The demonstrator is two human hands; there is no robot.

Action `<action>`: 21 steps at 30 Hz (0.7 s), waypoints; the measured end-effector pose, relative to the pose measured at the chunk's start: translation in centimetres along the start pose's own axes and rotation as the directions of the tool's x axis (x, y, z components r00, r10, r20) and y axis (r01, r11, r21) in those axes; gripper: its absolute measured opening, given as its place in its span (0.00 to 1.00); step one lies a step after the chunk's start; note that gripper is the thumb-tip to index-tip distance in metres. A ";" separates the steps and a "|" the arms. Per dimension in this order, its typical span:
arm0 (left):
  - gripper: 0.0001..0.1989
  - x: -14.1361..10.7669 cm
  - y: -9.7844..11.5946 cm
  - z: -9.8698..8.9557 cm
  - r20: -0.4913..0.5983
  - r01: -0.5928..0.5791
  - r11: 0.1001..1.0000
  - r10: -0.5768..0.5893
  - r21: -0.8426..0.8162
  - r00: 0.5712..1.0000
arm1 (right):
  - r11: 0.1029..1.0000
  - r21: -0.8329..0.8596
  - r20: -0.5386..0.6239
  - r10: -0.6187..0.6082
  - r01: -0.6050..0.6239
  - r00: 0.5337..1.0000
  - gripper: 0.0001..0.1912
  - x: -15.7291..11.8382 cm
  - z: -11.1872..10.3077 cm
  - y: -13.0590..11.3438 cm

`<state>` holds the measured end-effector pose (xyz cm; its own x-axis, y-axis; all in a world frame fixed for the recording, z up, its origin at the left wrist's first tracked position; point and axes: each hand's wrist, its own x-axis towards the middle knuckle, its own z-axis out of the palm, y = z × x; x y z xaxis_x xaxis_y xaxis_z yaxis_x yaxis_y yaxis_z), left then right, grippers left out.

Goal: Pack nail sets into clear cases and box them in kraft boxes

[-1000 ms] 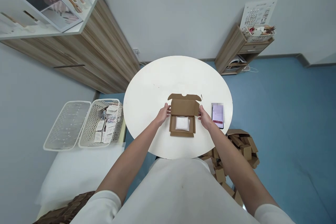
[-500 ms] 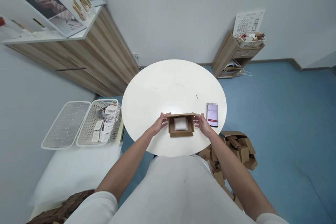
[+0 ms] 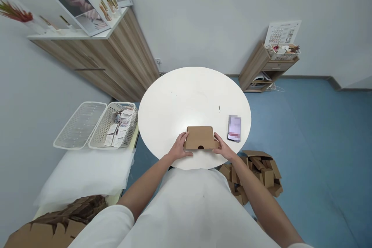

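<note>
A small brown cardboard box (image 3: 200, 136) rests on the round white table (image 3: 188, 89), its lid down over the opening and a dark half-round notch at its front edge. My left hand (image 3: 178, 148) grips the left end, fingers along the side and thumb near the front corner. At the right end, my right hand (image 3: 223, 148) holds the box with its fingers beside a small side flap. Whatever lies inside is hidden by the lid. A phone (image 3: 234, 128) lies on the table to the right of my right hand.
To the left are an open white basket (image 3: 99, 139) of packets and stacked white sheets (image 3: 87, 170). Flattened cardboard (image 3: 46, 234) lies lower left. Several cardboard boxes (image 3: 266, 172) fill a carton at right. A wooden cabinet (image 3: 124, 54) and small shelf unit (image 3: 255, 68) stand behind.
The box lid has swung down toward me, covering the white packet that was visible inside. Both hands have moved from the raised lid's corners down to the box's sides.
</note>
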<state>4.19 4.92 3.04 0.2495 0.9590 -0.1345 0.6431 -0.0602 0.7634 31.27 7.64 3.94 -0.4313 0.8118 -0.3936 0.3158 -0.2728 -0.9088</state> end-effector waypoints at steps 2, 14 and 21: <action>0.50 0.0 -0.5 0.8 -0.027 0.024 1.000 -0.024 0.006 0.999 | 0.997 -0.068 -0.017 -0.031 0.030 0.999 0.53 0.4 0.7 0.8; 0.36 -0.2 0.3 0.0 -0.112 0.038 0.992 -0.051 -0.120 0.992 | 0.939 -0.335 -0.174 -0.137 0.072 0.975 0.38 0.8 1.7 0.0; 0.24 -0.1 1.0 -2.0 -0.075 0.191 0.962 -0.209 -0.194 0.975 | 0.978 -0.206 -0.076 0.025 -0.040 0.997 0.23 1.3 0.8 -2.5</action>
<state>3.39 5.28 5.10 0.0550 0.9684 -0.2433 0.5257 0.1791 0.8316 29.26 8.97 5.54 -0.3580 0.8416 -0.4043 0.4999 -0.1930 -0.8443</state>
